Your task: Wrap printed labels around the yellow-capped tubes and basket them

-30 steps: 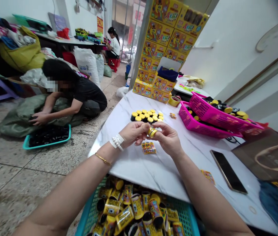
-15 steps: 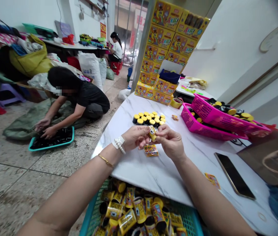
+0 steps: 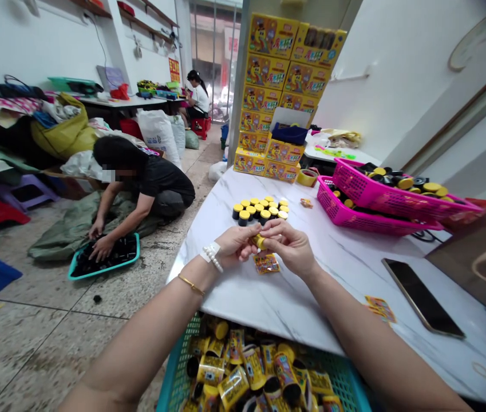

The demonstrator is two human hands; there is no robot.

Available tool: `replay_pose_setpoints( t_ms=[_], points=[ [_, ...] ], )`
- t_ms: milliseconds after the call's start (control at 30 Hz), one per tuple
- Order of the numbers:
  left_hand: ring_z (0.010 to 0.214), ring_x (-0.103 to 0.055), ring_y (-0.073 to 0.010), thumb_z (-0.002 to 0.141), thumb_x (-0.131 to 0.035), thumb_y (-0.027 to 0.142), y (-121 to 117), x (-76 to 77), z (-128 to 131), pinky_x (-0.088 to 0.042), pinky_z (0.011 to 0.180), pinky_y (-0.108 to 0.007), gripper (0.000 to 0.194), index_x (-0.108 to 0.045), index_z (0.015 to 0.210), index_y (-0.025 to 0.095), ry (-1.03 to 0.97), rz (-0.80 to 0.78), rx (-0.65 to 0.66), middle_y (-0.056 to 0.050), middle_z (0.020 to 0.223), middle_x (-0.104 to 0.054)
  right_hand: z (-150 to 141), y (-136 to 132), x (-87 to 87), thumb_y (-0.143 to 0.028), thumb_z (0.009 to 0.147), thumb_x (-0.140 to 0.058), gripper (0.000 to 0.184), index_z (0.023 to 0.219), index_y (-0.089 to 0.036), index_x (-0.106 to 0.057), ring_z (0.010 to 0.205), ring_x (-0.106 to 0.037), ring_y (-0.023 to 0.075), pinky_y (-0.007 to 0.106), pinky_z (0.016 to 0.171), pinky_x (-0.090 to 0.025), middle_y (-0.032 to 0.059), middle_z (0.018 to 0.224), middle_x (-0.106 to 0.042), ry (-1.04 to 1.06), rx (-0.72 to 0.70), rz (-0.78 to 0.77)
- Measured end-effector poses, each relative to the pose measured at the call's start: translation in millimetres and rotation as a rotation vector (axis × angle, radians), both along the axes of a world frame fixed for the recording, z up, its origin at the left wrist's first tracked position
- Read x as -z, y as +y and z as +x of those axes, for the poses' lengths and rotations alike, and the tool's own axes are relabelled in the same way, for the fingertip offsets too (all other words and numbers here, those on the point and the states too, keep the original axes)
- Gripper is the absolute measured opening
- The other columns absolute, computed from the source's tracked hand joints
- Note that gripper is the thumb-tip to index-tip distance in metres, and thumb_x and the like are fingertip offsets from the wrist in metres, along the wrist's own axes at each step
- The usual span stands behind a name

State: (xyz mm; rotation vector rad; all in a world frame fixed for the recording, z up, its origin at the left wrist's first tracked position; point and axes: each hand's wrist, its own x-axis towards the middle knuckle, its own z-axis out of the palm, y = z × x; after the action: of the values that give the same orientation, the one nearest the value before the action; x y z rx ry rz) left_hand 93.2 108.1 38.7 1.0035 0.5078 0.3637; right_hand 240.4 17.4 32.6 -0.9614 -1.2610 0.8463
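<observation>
Between my two hands, above the white marbled table (image 3: pixel 243 297), is a small yellow-wrapped canister (image 3: pixel 259 241), mostly covered by fingers. My left hand (image 3: pixel 237 243) pinches it from the left, and my right hand (image 3: pixel 288 246) closes on it from the right. Just below them lies a stack of printed yellow labels (image 3: pixel 266 264) on the tabletop. Beyond my hands stand several black canisters with yellow lids (image 3: pixel 251 210) in rows. Under the table edge, a teal basket (image 3: pixel 174 366) holds many yellow-labelled canisters (image 3: pixel 233 384).
Pink baskets (image 3: pixel 380 197) of black and yellow canisters sit at the right, near a phone (image 3: pixel 423 297) and more labels (image 3: pixel 380 309). Yellow boxes (image 3: pixel 268 74) are stacked at the back. On the floor at left, a crouching person (image 3: pixel 143 183) reaches into a teal tray (image 3: pixel 105 256).
My fingers have closed further over the canister, hiding more of its printed wrap. The view has shifted slightly. The crouching person's hands have moved within the tray area.
</observation>
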Motion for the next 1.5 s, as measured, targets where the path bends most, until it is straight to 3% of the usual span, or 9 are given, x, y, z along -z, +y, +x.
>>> replay_pose_setpoints(
  t_ms=[233, 367, 567, 633, 733, 800, 933, 1133, 1500],
  points=[
    [0.026, -0.040, -0.0064, 0.080, -0.061, 0.070, 1, -1.1, -2, -0.024, 0.028, -0.018, 0.056, -0.060, 0.084, 0.014, 0.141, 0.107, -0.088, 0.002, 0.046, -0.056, 15, -3, -11.8, -0.029, 0.074, -0.083, 0.015, 0.085, -0.020, -0.078, 0.073, -0.070, 0.0131, 0.028, 0.058, -0.067, 0.0038, 0.102, -0.060, -0.037, -0.094, -0.067],
    [0.029, -0.040, -0.0058, 0.083, -0.062, 0.067, 7, -1.8, -3, -0.025, 0.030, -0.017, 0.053, -0.058, 0.095, 0.015, 0.122, 0.144, -0.340, 0.005, 0.048, -0.056, 28, -17, -32.9, -0.030, 0.076, -0.081, 0.021, 0.090, -0.014, -0.077, 0.062, -0.070, 0.0134, 0.027, 0.047, -0.063, 0.0078, 0.101, -0.065, -0.093, -0.505, -0.291],
    [0.031, -0.039, -0.0039, 0.087, -0.070, 0.044, 10, 1.1, -1, -0.024, 0.031, -0.016, 0.032, -0.058, 0.084, 0.015, 0.139, 0.177, -0.323, 0.005, 0.049, -0.054, 0, -34, -41.5, -0.037, 0.082, -0.076, 0.036, 0.108, -0.013, -0.075, 0.062, -0.072, 0.0142, 0.021, 0.050, -0.059, 0.0098, 0.096, -0.073, -0.258, -1.088, -0.604],
    [0.031, -0.039, -0.0040, 0.087, -0.069, 0.041, 10, 2.5, -1, -0.024, 0.031, -0.017, 0.029, -0.058, 0.081, 0.015, 0.147, 0.202, -0.332, 0.005, 0.049, -0.054, -4, -29, -32.6, -0.040, 0.084, -0.071, 0.037, 0.113, -0.016, -0.074, 0.057, -0.069, 0.0115, 0.019, 0.047, -0.054, 0.0064, 0.088, -0.074, -0.336, -0.923, -0.571],
    [0.031, -0.041, -0.0045, 0.086, -0.071, 0.043, 10, 4.8, 1, -0.024, 0.032, -0.018, 0.032, -0.057, 0.077, 0.016, 0.175, 0.283, -0.343, 0.005, 0.049, -0.055, 8, -12, -16.1, -0.037, 0.084, -0.072, 0.025, 0.101, -0.019, -0.077, 0.056, -0.060, 0.0089, 0.022, 0.053, -0.050, 0.0026, 0.081, -0.069, -0.580, -0.216, -0.352],
    [0.031, -0.042, -0.0052, 0.084, -0.072, 0.044, 10, 6.7, 2, -0.025, 0.033, -0.018, 0.033, -0.057, 0.074, 0.016, 0.218, 0.356, -0.318, 0.004, 0.049, -0.056, 22, -2, -8.0, -0.031, 0.074, -0.082, 0.026, 0.096, -0.020, -0.076, 0.065, -0.058, 0.0108, 0.026, 0.064, -0.050, 0.0033, 0.088, -0.065, -0.843, 0.031, -0.296],
    [0.037, -0.047, -0.0073, 0.081, -0.074, 0.041, 9, 10.5, 3, -0.032, 0.038, -0.019, 0.029, -0.062, 0.075, 0.015, 0.321, 0.530, -0.196, 0.001, 0.055, -0.061, 37, 6, -3.0, -0.025, 0.073, -0.081, 0.015, 0.084, -0.019, -0.072, 0.075, -0.055, 0.0130, 0.026, 0.071, -0.045, 0.0025, 0.091, -0.059, -1.106, -0.058, -0.311],
    [0.054, -0.055, -0.0115, 0.068, -0.080, 0.030, 4, 12.7, 3, -0.038, 0.050, -0.021, 0.018, -0.071, 0.075, 0.016, 0.359, 0.830, 0.000, -0.002, 0.068, -0.069, 36, 7, -1.6, -0.021, 0.079, -0.074, 0.003, 0.079, -0.018, -0.072, 0.074, -0.056, 0.0135, 0.025, 0.068, -0.042, 0.0009, 0.082, -0.062, -0.999, -0.051, -0.328],
    [0.058, -0.054, -0.0129, 0.074, -0.074, 0.034, 0, 8.3, 5, -0.040, 0.058, -0.023, 0.016, -0.070, 0.074, 0.018, 0.368, 1.045, -0.266, -0.002, 0.072, -0.070, 43, 6, -9.3, -0.021, 0.069, -0.080, 0.026, 0.093, -0.018, -0.071, 0.068, -0.055, 0.0106, 0.024, 0.062, -0.046, 0.0008, 0.086, -0.064, -0.777, 0.123, -0.231]
  ],
)
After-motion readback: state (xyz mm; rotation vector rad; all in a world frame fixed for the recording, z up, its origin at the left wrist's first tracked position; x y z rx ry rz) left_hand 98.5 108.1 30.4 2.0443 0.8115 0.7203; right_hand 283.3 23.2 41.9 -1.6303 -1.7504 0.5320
